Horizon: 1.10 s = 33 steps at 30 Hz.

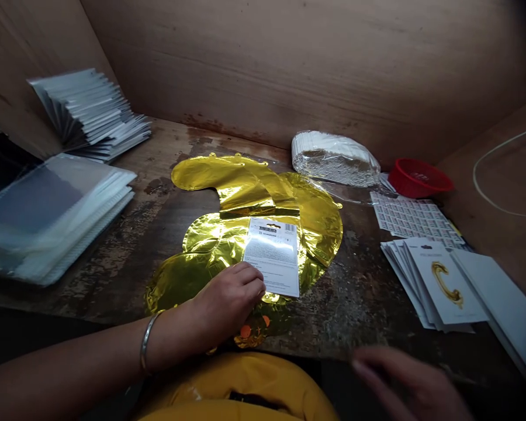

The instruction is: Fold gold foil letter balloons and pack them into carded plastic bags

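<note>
A pile of flat gold foil balloons (pixel 228 240) lies in the middle of the worn wooden table (pixel 359 292). A white printed header card (pixel 274 257) rests on top of the pile. My left hand (pixel 230 298) presses down on the foil at the card's lower left corner, fingers curled; a metal bangle circles the wrist. My right hand (pixel 409 383) is blurred at the bottom right, over the table's front edge, fingers spread, holding nothing that I can see.
Clear plastic sleeves (pixel 48 216) are stacked at the left, with a fanned stack of white cards (pixel 92 114) behind them. At the right lie cards showing a gold letter (pixel 442 280), a sticker sheet (pixel 414 219), a red basket (pixel 418 177) and a wrapped white bundle (pixel 333 158).
</note>
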Motion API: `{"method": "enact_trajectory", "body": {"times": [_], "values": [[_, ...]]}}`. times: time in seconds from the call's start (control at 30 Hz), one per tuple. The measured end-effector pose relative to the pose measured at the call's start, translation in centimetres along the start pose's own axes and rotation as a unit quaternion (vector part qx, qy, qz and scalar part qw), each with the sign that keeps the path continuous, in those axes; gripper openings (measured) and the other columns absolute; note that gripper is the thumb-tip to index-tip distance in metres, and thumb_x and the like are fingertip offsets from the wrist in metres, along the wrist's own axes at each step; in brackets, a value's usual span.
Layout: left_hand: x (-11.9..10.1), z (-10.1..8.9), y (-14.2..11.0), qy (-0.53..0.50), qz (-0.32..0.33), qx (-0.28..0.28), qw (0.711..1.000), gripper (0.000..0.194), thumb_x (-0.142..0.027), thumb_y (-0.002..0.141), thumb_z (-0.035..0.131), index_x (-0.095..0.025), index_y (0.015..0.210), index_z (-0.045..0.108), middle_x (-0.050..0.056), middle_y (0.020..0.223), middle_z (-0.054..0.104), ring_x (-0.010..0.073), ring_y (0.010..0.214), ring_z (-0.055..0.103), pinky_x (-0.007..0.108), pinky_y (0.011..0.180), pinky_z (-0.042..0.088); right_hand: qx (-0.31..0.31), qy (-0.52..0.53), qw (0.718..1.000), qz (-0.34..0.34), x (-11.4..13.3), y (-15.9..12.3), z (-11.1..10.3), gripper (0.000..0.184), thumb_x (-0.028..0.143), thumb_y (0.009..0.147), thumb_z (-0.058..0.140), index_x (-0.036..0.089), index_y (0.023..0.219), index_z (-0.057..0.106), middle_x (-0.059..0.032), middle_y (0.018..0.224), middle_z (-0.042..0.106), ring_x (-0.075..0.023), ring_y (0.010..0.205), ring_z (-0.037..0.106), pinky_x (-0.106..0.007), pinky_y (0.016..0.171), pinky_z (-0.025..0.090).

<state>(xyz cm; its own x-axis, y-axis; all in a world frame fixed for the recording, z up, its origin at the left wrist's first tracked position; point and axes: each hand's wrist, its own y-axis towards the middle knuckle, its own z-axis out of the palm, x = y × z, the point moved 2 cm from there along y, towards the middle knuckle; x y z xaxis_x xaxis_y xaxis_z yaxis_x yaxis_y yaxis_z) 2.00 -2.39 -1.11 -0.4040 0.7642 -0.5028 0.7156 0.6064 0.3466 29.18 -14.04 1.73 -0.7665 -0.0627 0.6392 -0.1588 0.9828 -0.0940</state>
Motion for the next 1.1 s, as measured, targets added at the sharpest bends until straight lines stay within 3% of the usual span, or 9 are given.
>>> {"method": "enact_trajectory", "body": {"times": [0.07, 0.17, 0.33, 0.63, 0.8, 0.87, 0.93, 1.0, 1.1], "values": [[-0.1, -0.2, 0.2, -0.009, -0.012, -0.01, 1.0, 0.016, -0.008, 0.091, 0.048, -0.013, 0.084, 0.062, 0.008, 0.088, 0.062, 0.0184, 0.085, 0.055, 0.032, 0.08, 0.048, -0.104, -0.032, 0.986, -0.126, 2.2, 3.6, -0.7, 0.017, 0.024, 0.085, 0.065, 0.028, 0.101, 0.068, -0.0022, 0.106, 0.07, -0.0213, 0.1, 0.063, -0.032, 0.087, 0.051], [-0.1, -0.5, 0.4, -0.024, -0.029, -0.021, 0.999, 0.02, -0.012, 0.094, 0.045, -0.013, 0.084, 0.062, 0.008, 0.085, 0.062, 0.0182, 0.083, 0.055, 0.032, 0.078, 0.048, -0.043, -0.043, 0.98, -0.189, 3.5, 8.2, 1.1, 0.029, 0.027, 0.079, 0.073, 0.025, 0.106, 0.064, -0.0052, 0.127, 0.062, -0.0263, 0.128, 0.044, -0.041, 0.104, 0.041], [0.0, -1.1, 0.4, -0.052, -0.087, -0.008, 0.995, 0.019, -0.016, 0.094, 0.045, -0.014, 0.084, 0.06, 0.007, 0.087, 0.06, 0.0183, 0.084, 0.054, 0.031, 0.079, 0.047, -0.04, 0.019, 0.987, -0.155, 2.5, 11.0, 4.1, 0.005, 0.023, 0.085, 0.066, 0.024, 0.084, 0.061, -0.0052, 0.112, 0.068, -0.0238, 0.119, 0.05, -0.042, 0.1, 0.042], [4.3, -4.9, 2.1, 0.05, -0.236, 0.023, 0.97, 0.031, -0.038, 0.078, 0.07, -0.019, 0.095, 0.051, 0.004, 0.095, 0.056, 0.0201, 0.082, 0.054, 0.03, 0.068, 0.043, -0.128, -0.025, 0.989, -0.073, 2.5, 12.3, 4.1, 0.022, 0.029, 0.087, 0.055, 0.022, 0.066, 0.05, -0.003, 0.072, 0.058, -0.0198, 0.069, 0.054, -0.032, 0.062, 0.042], [5.0, -4.8, 2.0, -0.011, -0.266, 0.018, 0.964, 0.041, -0.032, 0.072, 0.073, -0.02, 0.105, 0.052, 0.002, 0.088, 0.061, 0.0208, 0.077, 0.059, 0.029, 0.062, 0.043, -0.125, 0.029, 0.992, -0.008, 3.0, 12.3, 4.0, 0.022, 0.042, 0.09, 0.054, 0.02, 0.091, 0.056, -0.0056, 0.086, 0.063, -0.0208, 0.079, 0.059, -0.034, 0.072, 0.047], [4.6, -4.1, 1.9, -0.101, -0.286, -0.021, 0.953, 0.053, -0.025, 0.071, 0.072, -0.02, 0.118, 0.049, 0.002, 0.088, 0.063, 0.0205, 0.077, 0.061, 0.03, 0.064, 0.046, -0.149, 0.034, 0.988, 0.028, 3.1, 11.9, 3.9, 0.043, 0.049, 0.082, 0.063, 0.018, 0.11, 0.055, -0.0102, 0.102, 0.064, -0.0253, 0.093, 0.06, -0.039, 0.081, 0.048], [3.8, -3.3, 1.7, -0.27, -0.313, -0.072, 0.908, 0.065, -0.02, 0.072, 0.069, -0.021, 0.13, 0.041, 0.004, 0.092, 0.065, 0.0194, 0.078, 0.063, 0.03, 0.066, 0.049, -0.18, 0.051, 0.979, 0.078, 3.1, 11.4, 3.9, 0.071, 0.054, 0.073, 0.07, 0.018, 0.13, 0.046, -0.014, 0.117, 0.06, -0.0282, 0.098, 0.06, -0.043, 0.084, 0.049], [2.6, -2.3, 1.7, -0.457, -0.334, -0.11, 0.817, 0.069, -0.021, 0.072, 0.07, -0.02, 0.133, 0.038, 0.005, 0.093, 0.066, 0.0182, 0.077, 0.065, 0.029, 0.065, 0.051, -0.171, 0.157, 0.963, 0.136, 3.2, 10.9, 3.9, 0.089, 0.057, 0.07, 0.072, 0.016, 0.141, 0.036, -0.0151, 0.115, 0.063, -0.0269, 0.088, 0.063, -0.041, 0.077, 0.052], [1.1, -1.5, 1.8, -0.595, -0.343, -0.112, 0.718, 0.052, -0.032, 0.07, 0.076, -0.015, 0.113, 0.052, 0.005, 0.085, 0.067, 0.0136, 0.065, 0.063, 0.025, 0.06, 0.05, -0.067, 0.385, 0.907, 0.159, 3.9, 10.3, 4.4, 0.084, 0.06, 0.071, 0.07, 0.014, 0.136, 0.044, -0.0126, 0.095, 0.071, -0.022, 0.066, 0.064, -0.034, 0.061, 0.054]]}}
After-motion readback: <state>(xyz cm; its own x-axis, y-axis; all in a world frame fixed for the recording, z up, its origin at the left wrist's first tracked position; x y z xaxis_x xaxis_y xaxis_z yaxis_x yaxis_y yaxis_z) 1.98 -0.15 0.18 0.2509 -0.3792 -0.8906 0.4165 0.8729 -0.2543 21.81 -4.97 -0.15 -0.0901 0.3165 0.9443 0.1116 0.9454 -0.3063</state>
